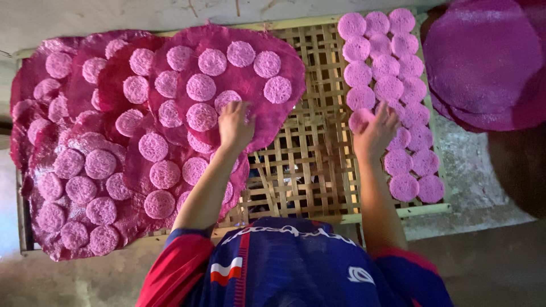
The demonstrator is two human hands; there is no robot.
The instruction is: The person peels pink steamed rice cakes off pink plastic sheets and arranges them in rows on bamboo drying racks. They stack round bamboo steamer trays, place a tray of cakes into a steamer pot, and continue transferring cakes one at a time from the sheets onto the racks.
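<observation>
Nearest in, the left hand (pixel 235 126) lies flat and unclenched on a dark magenta sheet (pixel 250 85) studded with pale discs, at eleven o'clock on the woven bamboo rack (pixel 310 165). At one o'clock the right hand (pixel 376 132) pinches a pink round disc (pixel 360 119); beyond run disc rows (pixel 387 74), and stacked magenta sheets (pixel 483 62) sit at two.

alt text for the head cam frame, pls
A person's left hand rests on a dark magenta sheet with round holes, while the right hand holds a pink disc. Rows of pink discs cover a woven bamboo rack.
</observation>
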